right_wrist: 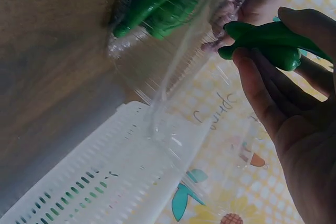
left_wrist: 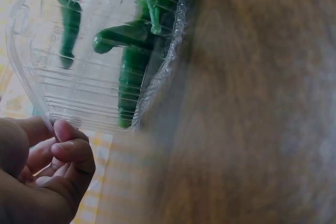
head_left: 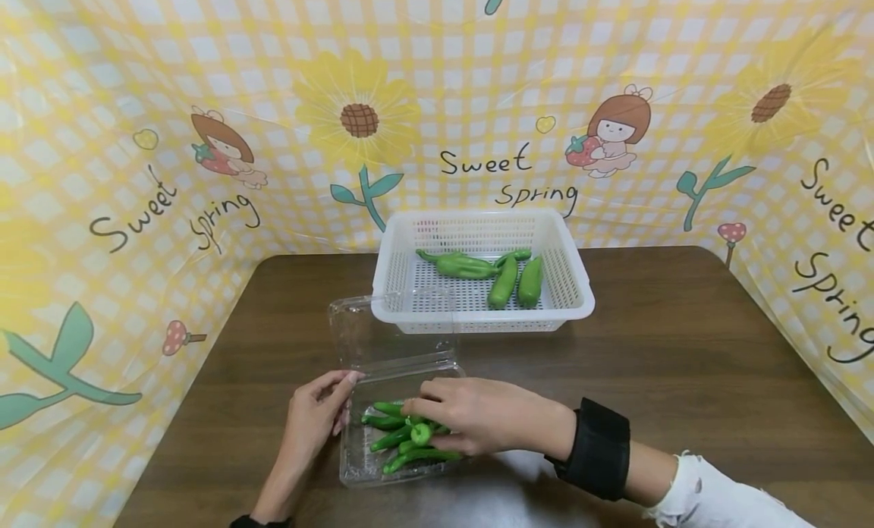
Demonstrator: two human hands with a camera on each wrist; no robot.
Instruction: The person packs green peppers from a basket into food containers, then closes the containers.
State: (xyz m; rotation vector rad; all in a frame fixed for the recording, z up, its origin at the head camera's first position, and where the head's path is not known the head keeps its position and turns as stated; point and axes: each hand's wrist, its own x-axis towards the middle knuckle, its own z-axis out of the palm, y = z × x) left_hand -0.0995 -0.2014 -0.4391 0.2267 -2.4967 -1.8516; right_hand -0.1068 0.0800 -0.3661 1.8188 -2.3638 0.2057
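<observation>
A clear plastic clamshell box (head_left: 350, 471) stands on the table with its lid (head_left: 389, 338) raised at the back. Several slim green peppers (head_left: 392, 439) lie inside it. My left hand (head_left: 314, 408) pinches the box's left rim between thumb and fingers, which the left wrist view shows close up. Over the right part of the box, my right hand (head_left: 488, 416) reaches in from the side. Between its thumb and fingers it holds green peppers (right_wrist: 268, 39), seen above the box's rim in the right wrist view. The hand hides some of the peppers below it.
Behind the box stands a white perforated plastic basket (head_left: 478, 318) with several larger green peppers (head_left: 466, 268) in it. The raised lid overlaps the basket's front left corner in the head view. A yellow checked cloth (head_left: 437, 118) hangs around the brown wooden table (head_left: 669, 346).
</observation>
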